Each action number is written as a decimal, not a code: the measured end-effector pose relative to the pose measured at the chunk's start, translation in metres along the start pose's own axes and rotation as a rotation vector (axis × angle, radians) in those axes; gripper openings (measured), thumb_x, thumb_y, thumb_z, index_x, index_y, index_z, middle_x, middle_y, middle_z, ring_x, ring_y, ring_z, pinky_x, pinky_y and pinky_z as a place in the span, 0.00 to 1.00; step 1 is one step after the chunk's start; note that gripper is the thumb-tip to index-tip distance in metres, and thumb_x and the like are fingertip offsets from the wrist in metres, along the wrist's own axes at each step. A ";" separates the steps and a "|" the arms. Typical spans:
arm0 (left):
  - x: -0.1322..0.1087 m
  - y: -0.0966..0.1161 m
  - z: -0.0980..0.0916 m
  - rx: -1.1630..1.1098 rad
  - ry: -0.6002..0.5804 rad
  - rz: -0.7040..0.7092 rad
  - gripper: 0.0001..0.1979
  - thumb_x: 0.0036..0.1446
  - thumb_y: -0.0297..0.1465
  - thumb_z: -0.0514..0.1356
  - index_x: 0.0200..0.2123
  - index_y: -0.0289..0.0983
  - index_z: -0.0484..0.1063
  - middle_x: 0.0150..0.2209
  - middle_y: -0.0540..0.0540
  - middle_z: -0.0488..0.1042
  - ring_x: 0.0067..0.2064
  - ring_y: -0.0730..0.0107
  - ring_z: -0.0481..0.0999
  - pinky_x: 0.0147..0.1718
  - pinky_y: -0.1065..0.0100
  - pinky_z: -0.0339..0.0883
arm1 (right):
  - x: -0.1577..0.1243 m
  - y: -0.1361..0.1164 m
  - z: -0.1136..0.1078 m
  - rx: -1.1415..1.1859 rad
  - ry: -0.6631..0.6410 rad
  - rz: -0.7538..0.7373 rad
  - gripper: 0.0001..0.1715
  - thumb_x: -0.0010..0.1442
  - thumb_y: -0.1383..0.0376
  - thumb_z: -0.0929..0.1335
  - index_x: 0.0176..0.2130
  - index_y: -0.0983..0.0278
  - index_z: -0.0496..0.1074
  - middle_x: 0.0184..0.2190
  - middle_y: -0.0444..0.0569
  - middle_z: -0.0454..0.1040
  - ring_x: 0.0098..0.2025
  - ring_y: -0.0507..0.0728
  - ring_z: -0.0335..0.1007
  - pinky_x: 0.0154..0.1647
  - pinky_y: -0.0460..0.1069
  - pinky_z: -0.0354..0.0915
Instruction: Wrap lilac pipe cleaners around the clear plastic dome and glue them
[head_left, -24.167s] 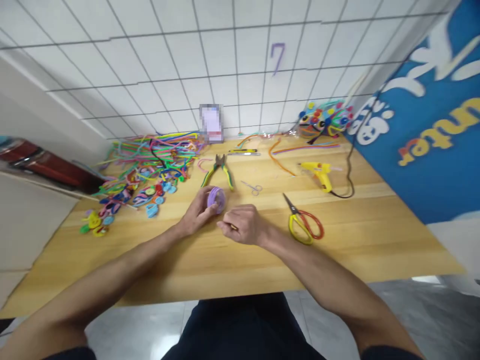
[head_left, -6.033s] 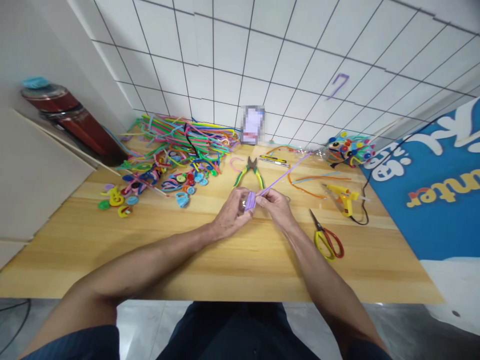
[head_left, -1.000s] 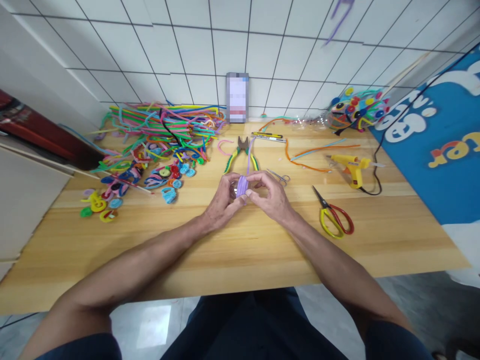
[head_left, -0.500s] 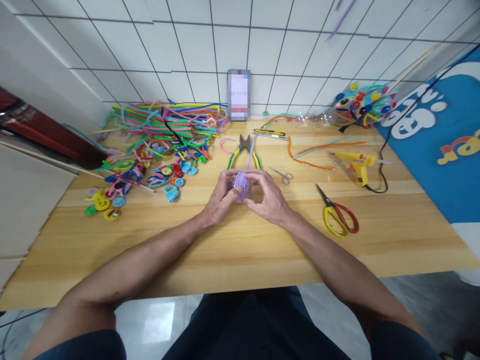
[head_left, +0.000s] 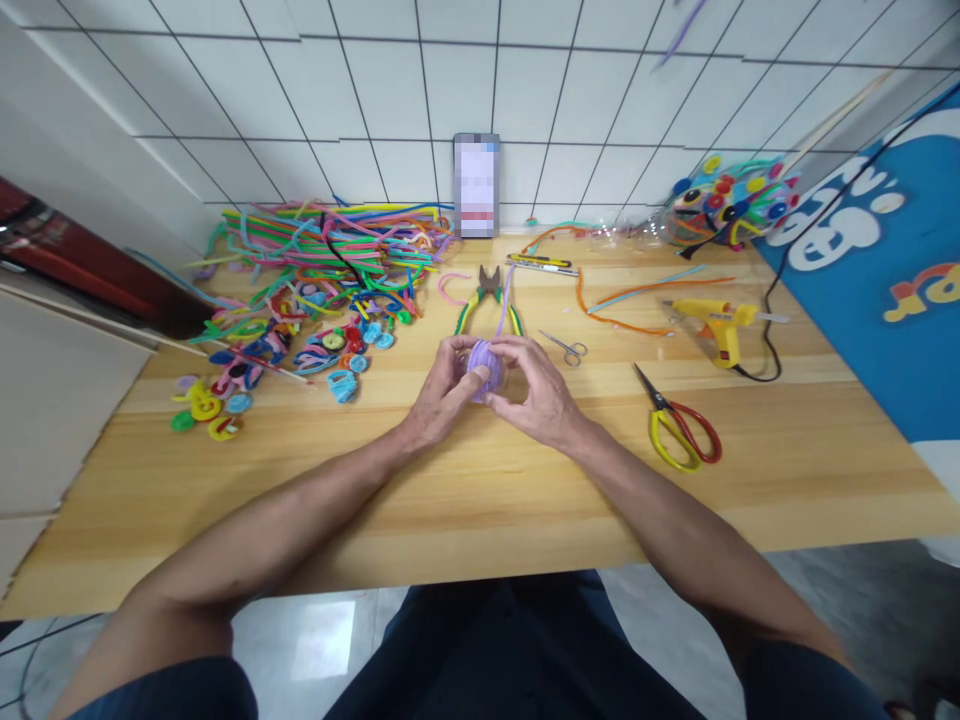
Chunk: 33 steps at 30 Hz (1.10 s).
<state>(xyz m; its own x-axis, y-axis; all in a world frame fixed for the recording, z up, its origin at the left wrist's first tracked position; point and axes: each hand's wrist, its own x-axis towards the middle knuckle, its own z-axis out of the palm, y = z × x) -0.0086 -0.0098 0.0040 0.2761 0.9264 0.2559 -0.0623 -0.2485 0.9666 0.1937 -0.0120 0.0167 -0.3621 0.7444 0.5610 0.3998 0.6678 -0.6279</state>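
Note:
A purple coil of pipe cleaner (head_left: 481, 362) sits between both my hands above the middle of the wooden table (head_left: 465, 480). My left hand (head_left: 441, 395) pinches its left side and my right hand (head_left: 536, 390) curls round its right side and top. A loose purple tail (head_left: 501, 300) runs from the coil away from me over the pliers (head_left: 486, 295). Part of the coil is hidden by my fingers.
A heap of coloured pipe cleaners (head_left: 330, 255) and small coiled shapes (head_left: 285, 350) fills the back left. Small scissors (head_left: 564, 347), yellow-red scissors (head_left: 679, 430), a yellow glue gun (head_left: 712, 320) with its cord, a phone (head_left: 476, 185) against the tiled wall, and a colourful craft bundle (head_left: 731, 200) lie around.
My hands have turned the purple coil a little between the fingers; much earlier the tail stretched far to the right and is now short.

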 end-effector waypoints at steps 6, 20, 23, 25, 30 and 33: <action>-0.001 -0.003 0.001 0.002 -0.023 0.007 0.25 0.73 0.51 0.62 0.60 0.42 0.63 0.52 0.44 0.77 0.51 0.60 0.79 0.51 0.58 0.76 | 0.004 -0.002 -0.005 0.090 0.012 0.037 0.23 0.66 0.65 0.73 0.59 0.56 0.74 0.62 0.56 0.79 0.66 0.67 0.76 0.60 0.65 0.77; -0.003 0.001 0.001 0.022 -0.050 -0.011 0.23 0.76 0.49 0.59 0.62 0.41 0.63 0.53 0.42 0.75 0.53 0.60 0.78 0.52 0.58 0.76 | 0.004 -0.007 -0.001 0.113 0.074 0.066 0.20 0.62 0.67 0.73 0.54 0.57 0.75 0.59 0.56 0.80 0.62 0.65 0.77 0.52 0.59 0.78; -0.003 0.001 0.001 0.016 -0.060 0.000 0.22 0.76 0.49 0.59 0.62 0.41 0.63 0.55 0.42 0.75 0.54 0.59 0.79 0.53 0.57 0.76 | 0.004 -0.008 -0.002 0.101 0.059 0.076 0.21 0.62 0.67 0.73 0.54 0.57 0.74 0.59 0.55 0.80 0.62 0.65 0.77 0.52 0.59 0.78; -0.003 0.002 0.001 0.008 -0.063 0.002 0.22 0.76 0.49 0.59 0.62 0.42 0.63 0.56 0.41 0.75 0.55 0.59 0.79 0.54 0.57 0.76 | 0.005 -0.009 -0.003 0.092 0.046 0.087 0.21 0.62 0.67 0.73 0.54 0.56 0.74 0.60 0.55 0.80 0.62 0.65 0.77 0.53 0.60 0.78; -0.004 0.001 0.001 -0.004 -0.060 -0.009 0.24 0.75 0.50 0.61 0.61 0.42 0.63 0.55 0.42 0.75 0.55 0.59 0.79 0.53 0.57 0.76 | 0.004 -0.008 -0.002 0.069 0.044 0.103 0.22 0.60 0.68 0.73 0.54 0.56 0.74 0.59 0.55 0.80 0.62 0.66 0.77 0.53 0.61 0.79; -0.004 -0.002 0.001 -0.019 -0.064 -0.017 0.28 0.70 0.51 0.66 0.62 0.42 0.62 0.55 0.42 0.75 0.54 0.59 0.80 0.53 0.57 0.76 | 0.004 -0.006 -0.001 0.053 0.055 0.100 0.23 0.59 0.69 0.73 0.53 0.56 0.74 0.59 0.55 0.81 0.62 0.66 0.77 0.53 0.61 0.79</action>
<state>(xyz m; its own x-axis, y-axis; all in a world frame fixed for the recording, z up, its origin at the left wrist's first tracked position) -0.0085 -0.0136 0.0004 0.3378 0.9103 0.2392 -0.0748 -0.2274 0.9709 0.1905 -0.0133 0.0230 -0.2757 0.8070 0.5222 0.3863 0.5905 -0.7086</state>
